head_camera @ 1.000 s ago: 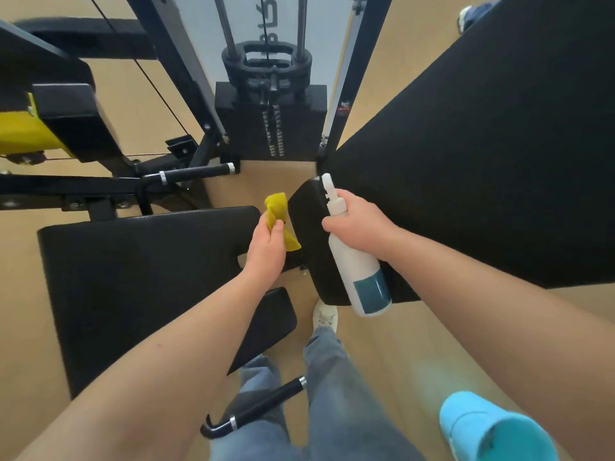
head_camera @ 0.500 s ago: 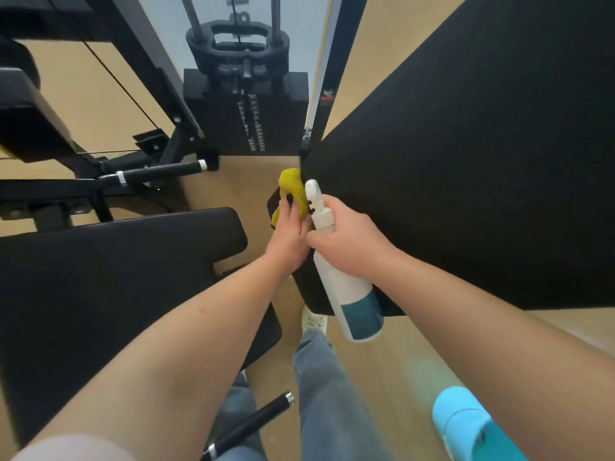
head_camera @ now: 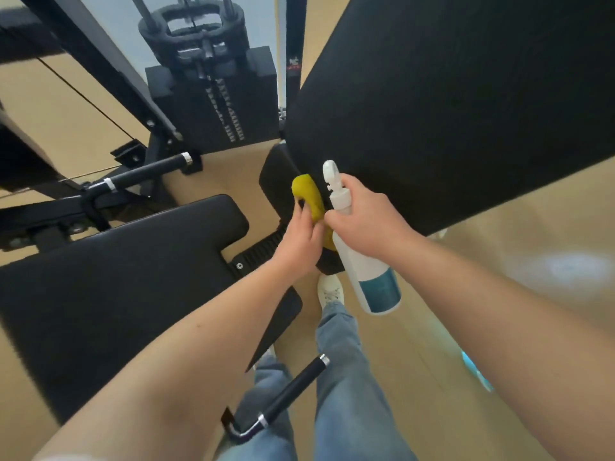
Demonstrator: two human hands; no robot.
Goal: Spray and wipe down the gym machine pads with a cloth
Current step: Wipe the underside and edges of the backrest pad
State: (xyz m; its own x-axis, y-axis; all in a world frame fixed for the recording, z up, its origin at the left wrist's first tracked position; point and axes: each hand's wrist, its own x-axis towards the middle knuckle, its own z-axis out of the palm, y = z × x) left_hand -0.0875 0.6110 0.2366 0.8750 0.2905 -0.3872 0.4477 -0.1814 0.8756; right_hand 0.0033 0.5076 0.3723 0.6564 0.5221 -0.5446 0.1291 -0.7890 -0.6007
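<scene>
In the head view, the yellow cloth (head_camera: 307,197) is bunched against the near edge of a small black pad (head_camera: 275,181), just below the large slanted back pad (head_camera: 449,111). The cloth looks soft, limp and light, so it is probably best held wadded in the palm with the fingers spread over it to press evenly. The pads look smooth and firm, likely slick once wet.

The left hand (head_camera: 301,241) lies over the cloth with its fingers curled round it, pressing it onto the small pad. The right hand (head_camera: 366,221) is wrapped round the neck of the white spray bottle (head_camera: 369,274), just under the nozzle, with the body hanging below the fist. The bottle seems rigid and fairly light, and the neck is the natural hold. The two hands almost touch.
</scene>
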